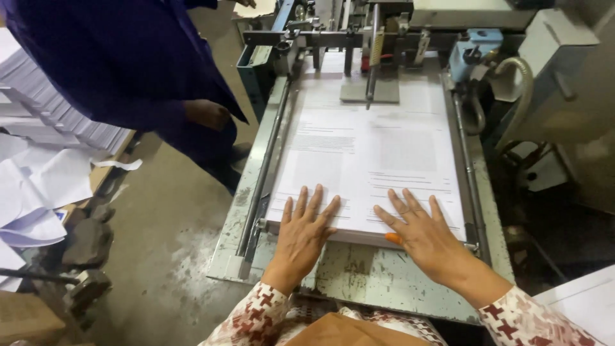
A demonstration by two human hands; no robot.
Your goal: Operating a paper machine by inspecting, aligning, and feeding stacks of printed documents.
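Observation:
A thick stack of printed white sheets (371,154) lies on the metal feed table (359,275) of a printing machine. My left hand (303,234) rests flat on the stack's near left corner, fingers spread. Flat on the near right part lies my right hand (423,234), its thumb at the stack's front edge by a small orange piece (393,239). Neither hand holds anything. Metal side rails (266,160) run along the stack.
A person in dark blue clothing (128,57) stands at the left, one hand (208,114) hanging by the machine. Piles of white paper (38,96) and loose sheets (38,186) lie at the far left. The machine's feeder head (371,51) and hoses (512,83) sit beyond the stack.

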